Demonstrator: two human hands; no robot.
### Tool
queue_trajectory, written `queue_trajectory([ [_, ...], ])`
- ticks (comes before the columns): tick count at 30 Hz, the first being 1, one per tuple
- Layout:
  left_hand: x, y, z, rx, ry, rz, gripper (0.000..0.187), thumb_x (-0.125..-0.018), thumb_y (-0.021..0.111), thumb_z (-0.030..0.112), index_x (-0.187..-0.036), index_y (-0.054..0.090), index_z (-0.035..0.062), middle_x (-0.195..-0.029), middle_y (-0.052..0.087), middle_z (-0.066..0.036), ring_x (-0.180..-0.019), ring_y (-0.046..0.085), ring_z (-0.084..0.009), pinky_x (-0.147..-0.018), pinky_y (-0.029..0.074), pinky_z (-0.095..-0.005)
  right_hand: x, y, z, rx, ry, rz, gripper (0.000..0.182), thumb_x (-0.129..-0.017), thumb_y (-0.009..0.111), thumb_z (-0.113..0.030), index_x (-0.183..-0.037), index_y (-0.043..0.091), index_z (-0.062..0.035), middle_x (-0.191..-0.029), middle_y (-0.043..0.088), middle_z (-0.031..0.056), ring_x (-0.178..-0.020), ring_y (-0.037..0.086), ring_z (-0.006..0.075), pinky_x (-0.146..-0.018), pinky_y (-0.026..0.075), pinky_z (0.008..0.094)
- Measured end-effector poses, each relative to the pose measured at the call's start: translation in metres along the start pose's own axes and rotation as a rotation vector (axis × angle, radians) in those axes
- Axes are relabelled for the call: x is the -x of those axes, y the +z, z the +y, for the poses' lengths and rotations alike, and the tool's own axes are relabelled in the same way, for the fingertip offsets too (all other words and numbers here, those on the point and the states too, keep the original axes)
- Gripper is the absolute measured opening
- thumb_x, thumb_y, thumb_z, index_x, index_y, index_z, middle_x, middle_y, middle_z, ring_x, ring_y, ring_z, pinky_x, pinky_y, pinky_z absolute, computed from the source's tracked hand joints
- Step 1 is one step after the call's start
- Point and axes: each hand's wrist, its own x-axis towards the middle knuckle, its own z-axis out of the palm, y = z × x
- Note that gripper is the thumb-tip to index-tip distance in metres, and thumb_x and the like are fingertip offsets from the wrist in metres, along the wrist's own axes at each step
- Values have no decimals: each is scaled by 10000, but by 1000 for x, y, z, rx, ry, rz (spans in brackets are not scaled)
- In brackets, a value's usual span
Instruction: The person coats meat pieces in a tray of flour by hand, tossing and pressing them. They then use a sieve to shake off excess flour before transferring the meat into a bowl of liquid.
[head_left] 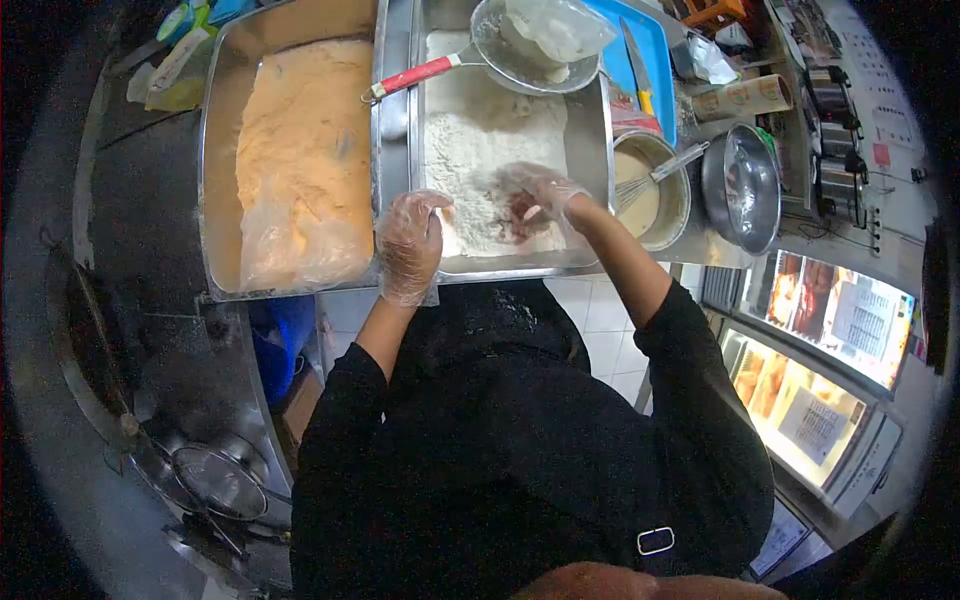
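My left hand (410, 240), in a clear plastic glove, is at the near left corner of the metal flour tray (480, 266). Its fingers are curled in, and what they hold, if anything, is hidden. Over the white flour (480, 145) is my right hand (545, 190), also gloved, its fingers smeared by motion. Just below those fingers, dark reddish-brown pieces (520, 215), blurred and dusted with flour, lie in the tray. A strainer (535, 75) with a red handle rests across the tray's far end, with a whitish translucent thing in it.
Left of me stands a metal tray of orange powder (305, 130) with a plastic bag (300, 245) on it. At right are a batter pot (670, 235) with a whisk (660, 175), a steel bowl (740, 190), and a knife (636, 65) on a blue tray (612, 50).
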Motion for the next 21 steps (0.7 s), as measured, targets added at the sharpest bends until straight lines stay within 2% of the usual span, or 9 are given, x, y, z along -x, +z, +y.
queue_trajectory([
  [1,-1,0,0,-3,11,6,302,-720,585,-89,-932,625,122,-938,627,-40,-914,617,-259,-778,502,-404,-5,-8,10,45,-99,22,589,-947,542,-471,-1358,510,-50,-1389,514,183,-1225,540,309,-1050,409,398],
  [3,0,-1,1,-26,11,-7,294,-722,585,-87,-928,624,119,-938,626,-44,-916,616,-261,-780,503,-405,14,-26,-27,96,-23,-25,729,-848,663,-512,-1422,449,-116,-1470,424,168,-1334,438,325,-1091,371,435],
  [6,-3,-1,2,27,-13,-7,261,-737,596,-79,-912,631,111,-926,649,-55,-889,625,-279,-778,491,-417,11,9,-49,632,-196,34,953,-736,735,-576,-1494,329,-166,-1554,298,162,-1393,330,415,-1114,335,505],
  [7,-3,-1,3,59,-28,-4,246,-743,601,-76,-904,635,108,-920,661,-60,-875,629,-287,-776,485,-422,5,26,-49,693,-131,-39,1108,-665,766,-623,-1529,232,-182,-1568,260,173,-1397,272,488,-1117,311,548],
  [10,0,2,-1,93,-32,4,245,-739,595,-79,-891,643,108,-913,663,-58,-881,628,-287,-788,481,-411,32,52,-111,1001,16,-136,1077,-622,846,-501,-1518,282,-301,-1571,183,222,-1373,308,503,-1099,380,491],
  [13,0,0,1,107,-74,3,249,-737,590,-81,-884,650,110,-908,665,-57,-887,626,-284,-794,476,-403,-45,90,-6,865,-73,-125,878,-692,808,-434,-1447,394,-263,-1420,415,232,-1217,508,461,-990,459,509],
  [15,0,-3,5,86,-57,-3,252,-737,588,-82,-885,647,113,-909,664,-56,-889,627,-281,-791,474,-403,-15,56,-48,890,-136,-174,479,-874,626,-381,-1256,567,-98,-1243,594,257,-1138,612,350,-911,516,426],
  [19,-4,-5,6,73,-17,-4,255,-735,589,-80,-888,637,118,-908,663,-54,-883,624,-276,-786,470,-409,15,21,-86,705,18,-7,511,-872,636,-411,-1250,570,-74,-1201,628,239,-1112,623,351,-931,493,443],
  [21,-3,-5,5,58,-25,-20,259,-732,589,-81,-888,633,121,-904,663,-52,-875,623,-277,-783,470,-408,12,11,-61,563,-191,15,556,-865,661,-448,-1282,552,-97,-1195,630,217,-1118,614,349,-945,487,434],
])
